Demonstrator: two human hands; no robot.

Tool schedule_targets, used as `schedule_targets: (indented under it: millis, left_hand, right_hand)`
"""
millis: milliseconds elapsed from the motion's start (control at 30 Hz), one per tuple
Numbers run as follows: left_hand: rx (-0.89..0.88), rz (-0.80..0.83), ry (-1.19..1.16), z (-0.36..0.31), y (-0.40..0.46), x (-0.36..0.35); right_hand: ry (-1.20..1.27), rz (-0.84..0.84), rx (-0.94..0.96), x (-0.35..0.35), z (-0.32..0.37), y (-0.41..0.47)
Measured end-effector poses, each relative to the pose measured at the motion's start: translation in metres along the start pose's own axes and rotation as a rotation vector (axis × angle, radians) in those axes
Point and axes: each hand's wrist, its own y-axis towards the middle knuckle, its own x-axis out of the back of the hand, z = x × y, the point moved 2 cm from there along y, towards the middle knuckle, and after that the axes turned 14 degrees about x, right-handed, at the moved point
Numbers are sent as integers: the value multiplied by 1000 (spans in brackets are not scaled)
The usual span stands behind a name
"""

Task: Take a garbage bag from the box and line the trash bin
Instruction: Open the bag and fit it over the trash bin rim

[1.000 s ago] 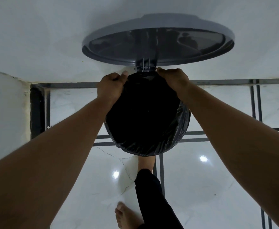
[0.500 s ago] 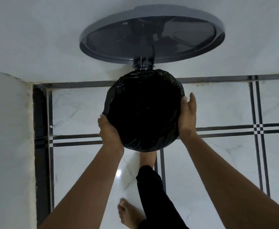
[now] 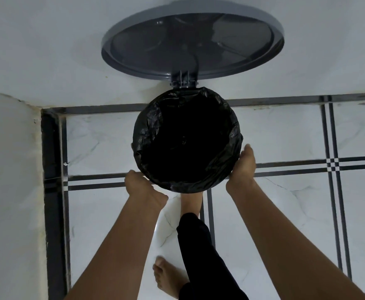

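Covering the trash bin [image 3: 178, 84] almost wholly, the black garbage bag [image 3: 188, 139] is lying crinkled over its rim, leaving only the hinge showing below the raised grey lid [image 3: 192, 42]. The left hand [image 3: 143, 188] is cupping the bag's near edge, its fingers hidden; the right hand [image 3: 242, 167] is pressing flat against its side.

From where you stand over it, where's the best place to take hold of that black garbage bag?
Probably the folded-over edge of the garbage bag on the bin's near rim, reached from the sides, where the left hand and right hand already are. The far edge sits under the hinge of the raised lid, leaving less room there.
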Motion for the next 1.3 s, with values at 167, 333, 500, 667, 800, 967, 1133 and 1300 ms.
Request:
schedule_targets:
  millis: [167, 333, 500, 667, 800, 967, 1133, 1300]
  left_hand:
    - [3, 183, 1, 4, 5, -12]
    - [39, 214, 26, -10, 4, 0]
    - [-165, 37, 42, -21, -12, 8]
    - [-188, 127, 145, -24, -18, 2]
    - [-167, 141, 73, -34, -13, 4]
    - [-48, 165, 47, -37, -10, 18]
    - [-302, 54, 218, -47, -21, 5]
    - [-851, -192, 574, -69, -38, -27]
  right_hand:
    - [150, 113, -70, -5, -10, 7]
    - [45, 46, -145, 5, -13, 18]
    - [-218, -199, 209, 20, -7, -1]
    - [-215, -105, 190, 21, -10, 2]
    - [-85, 58, 12, 17, -9, 20]
    - [44, 150, -208, 31, -1, 22]
    - [-144, 75, -157, 28, 12, 21]
    - [-546, -58, 638, -7, 46, -1]
